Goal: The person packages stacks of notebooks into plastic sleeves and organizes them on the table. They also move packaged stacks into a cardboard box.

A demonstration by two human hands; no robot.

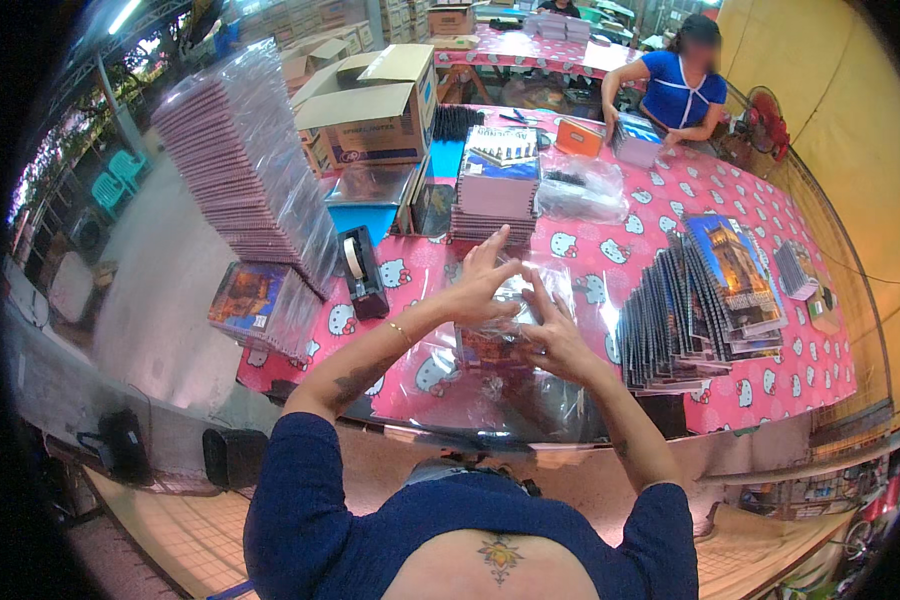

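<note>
The left hand is spread, fingers loosely apart, over clear plastic film; the right hand is half-curled close beside it, fingertips nearly meeting, and whether it pinches the film I cannot tell. The film lies around a dark-covered book, directly under both hands, near the middle of the table's front edge. Glare and fingers hide much of the cover, and how many books the film holds is unclear.

Just beyond the hands stands a stack of spiral-bound books. To the left is a black tape dispenser carrying a roll of tape; past it, at the table's left edge, a tall leaning stack is sheathed in clear plastic. Fanned books lie toward the right edge. Farther back, a crumpled clear bag has contents hard to make out, and an open-flapped carton conceals its inside. Near the far right corner, a co-worker handles another stack.
</note>
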